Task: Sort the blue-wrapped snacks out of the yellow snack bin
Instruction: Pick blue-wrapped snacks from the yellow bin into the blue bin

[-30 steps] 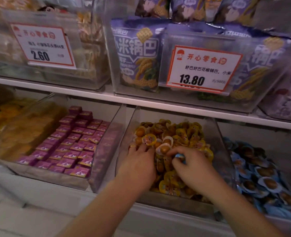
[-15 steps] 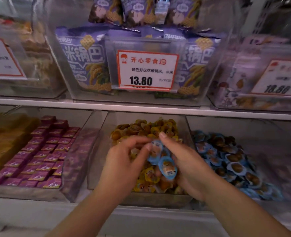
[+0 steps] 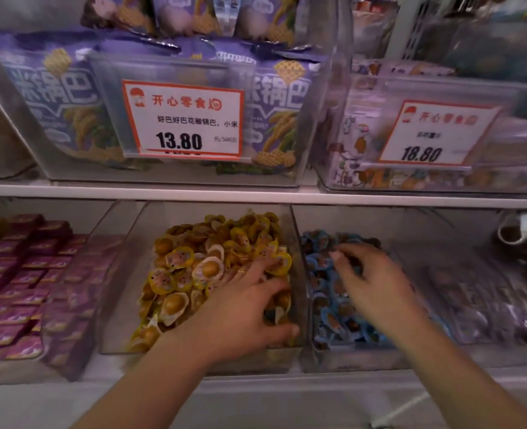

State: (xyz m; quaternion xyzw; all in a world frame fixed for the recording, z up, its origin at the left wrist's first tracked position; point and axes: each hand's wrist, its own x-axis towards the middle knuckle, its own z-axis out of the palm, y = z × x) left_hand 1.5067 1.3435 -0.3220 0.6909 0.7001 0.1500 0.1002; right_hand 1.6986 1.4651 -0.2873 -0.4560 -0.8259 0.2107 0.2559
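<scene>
The clear bin of yellow-wrapped snacks (image 3: 194, 267) stands in the middle of the lower shelf. My left hand (image 3: 240, 314) lies on the pile at the bin's right side, fingers stretched out over the wrappers and thumb near the front right corner. Next to it on the right is the bin of blue-wrapped snacks (image 3: 327, 320). My right hand (image 3: 376, 283) hovers over that blue pile with fingers loosely bent downward, and I see nothing held in it. No blue wrapper shows among the yellow ones.
A bin of purple boxes (image 3: 23, 289) sits to the left, and a bin of purple-wrapped items (image 3: 478, 305) to the far right. The shelf board (image 3: 256, 193) runs just above, carrying clear bins with price tags 13.80 (image 3: 181, 119) and 18.80 (image 3: 432, 134).
Half a second ago both hands held blue-wrapped snacks above the yellow bin. Now my right hand has swung right over the blue bin without them, and my left hand has dropped onto the yellow pile.
</scene>
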